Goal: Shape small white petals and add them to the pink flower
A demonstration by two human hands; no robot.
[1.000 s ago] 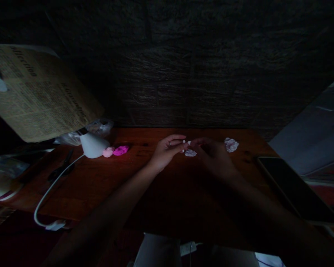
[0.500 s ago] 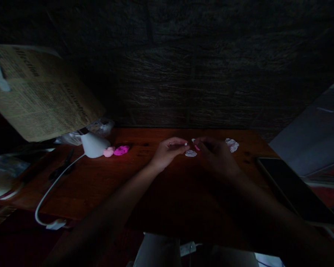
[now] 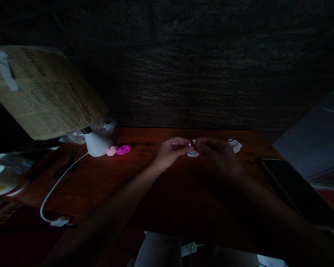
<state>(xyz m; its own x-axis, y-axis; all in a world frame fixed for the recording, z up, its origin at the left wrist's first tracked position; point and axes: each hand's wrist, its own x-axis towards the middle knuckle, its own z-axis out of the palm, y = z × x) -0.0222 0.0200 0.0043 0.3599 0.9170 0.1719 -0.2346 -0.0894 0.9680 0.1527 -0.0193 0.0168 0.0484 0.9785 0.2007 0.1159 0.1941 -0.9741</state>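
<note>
My left hand, with a ring on one finger, is closed in a pinch on a small white piece. Just right of it, the fingers of my right hand are pinched together, and a white bit shows at their tips. What else they hold is too dark to make out. Beneath the fingertips lies a pale crinkled lump on the wooden table. A second pale lump rests beyond my right hand.
A light pink lump and a bright magenta lump sit beside a white cone-shaped base with a cord. Newsprint-patterned paper stands above it. Dark scissors lie left; a dark tablet lies right.
My hands have drawn apart slightly, then come close again. Pink showed at my right fingertips half a second ago and is now mostly hidden. The view has shifted a little to the left.
</note>
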